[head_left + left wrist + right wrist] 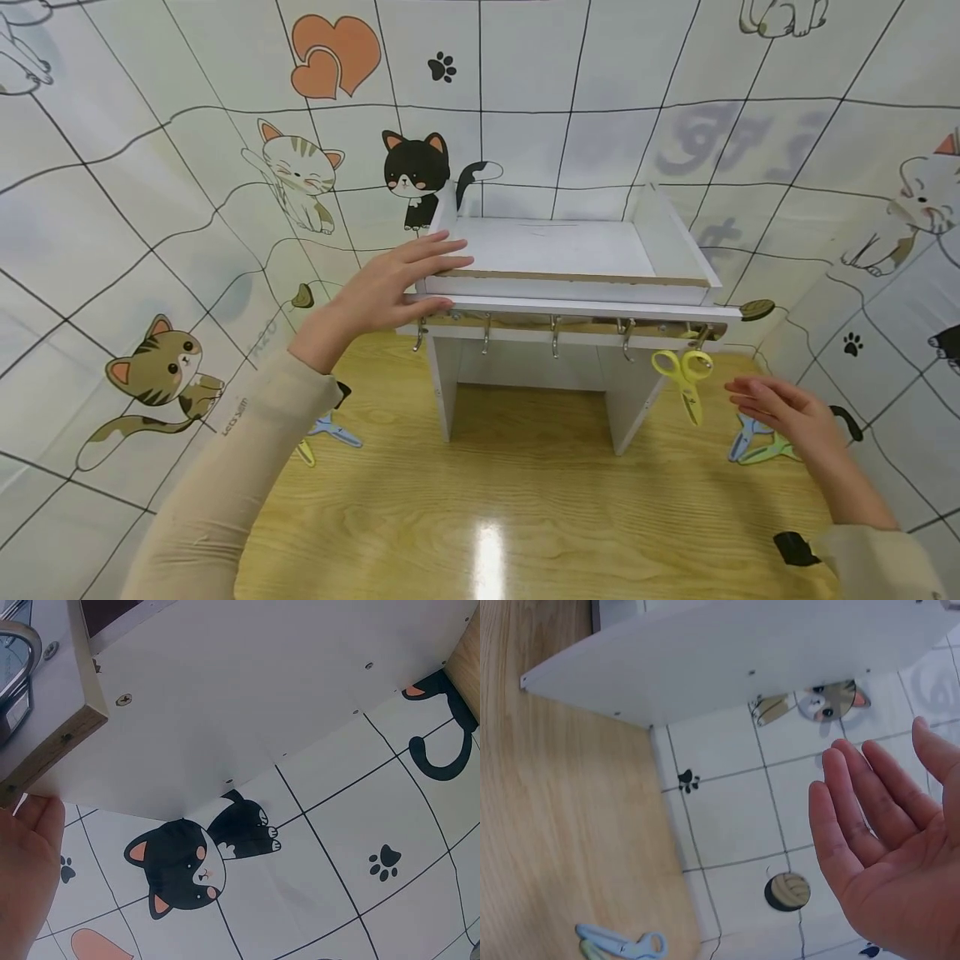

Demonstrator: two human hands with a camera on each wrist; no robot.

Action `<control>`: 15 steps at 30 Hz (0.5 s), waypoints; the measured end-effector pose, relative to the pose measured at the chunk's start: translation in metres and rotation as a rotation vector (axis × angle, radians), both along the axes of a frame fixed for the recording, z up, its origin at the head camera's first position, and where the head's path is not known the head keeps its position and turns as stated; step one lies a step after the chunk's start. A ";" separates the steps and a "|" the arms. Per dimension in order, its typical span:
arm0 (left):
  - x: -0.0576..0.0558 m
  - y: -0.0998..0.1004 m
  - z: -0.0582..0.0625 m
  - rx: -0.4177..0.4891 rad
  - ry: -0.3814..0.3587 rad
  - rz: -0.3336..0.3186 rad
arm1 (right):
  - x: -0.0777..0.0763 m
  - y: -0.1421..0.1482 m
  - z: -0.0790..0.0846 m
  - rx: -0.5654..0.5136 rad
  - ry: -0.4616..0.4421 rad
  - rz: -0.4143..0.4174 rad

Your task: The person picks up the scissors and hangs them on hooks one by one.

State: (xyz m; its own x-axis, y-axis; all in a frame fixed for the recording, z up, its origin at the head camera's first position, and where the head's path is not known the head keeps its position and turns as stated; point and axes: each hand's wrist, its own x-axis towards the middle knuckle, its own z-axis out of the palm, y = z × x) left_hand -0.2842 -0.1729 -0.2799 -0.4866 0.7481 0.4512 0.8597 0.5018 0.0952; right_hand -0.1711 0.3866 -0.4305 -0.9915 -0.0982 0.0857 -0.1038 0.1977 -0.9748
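Note:
A white shelf (570,310) stands on the wood-grain tabletop, with several metal hooks (555,337) along its front rail. Yellow scissors (689,390) hang blades down from the hook at the right end. My left hand (390,282) rests on the shelf's left front corner, fingers extended over the top and thumb along the front edge. In the left wrist view, part of this hand (34,862) shows beside the board's end. To the right of the hanging scissors, my right hand (787,412) is held in the air with nothing in it, its palm (900,885) visible in the right wrist view.
Blue scissors (746,438) and green scissors (772,451) lie on the table at the right, partly behind my right hand. Left of the shelf lie another blue pair (337,432) and a yellow piece (305,452) partly behind my sleeve. Cat-printed walls (525,150) enclose the table.

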 end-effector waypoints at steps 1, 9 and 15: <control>0.000 0.000 0.000 -0.001 0.002 0.000 | 0.000 0.004 -0.002 -0.005 -0.019 -0.010; 0.000 0.000 0.000 -0.005 0.007 0.002 | 0.002 0.033 -0.020 -0.113 -0.171 -0.111; -0.001 0.000 -0.001 -0.016 -0.004 0.008 | 0.004 0.049 -0.036 -0.314 -0.216 -0.103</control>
State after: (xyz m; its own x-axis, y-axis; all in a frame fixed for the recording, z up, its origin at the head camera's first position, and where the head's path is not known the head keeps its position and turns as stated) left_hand -0.2849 -0.1730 -0.2805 -0.4942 0.7513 0.4373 0.8554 0.5101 0.0902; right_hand -0.1667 0.4354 -0.4663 -0.9933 0.0008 -0.1158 0.1149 -0.1146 -0.9867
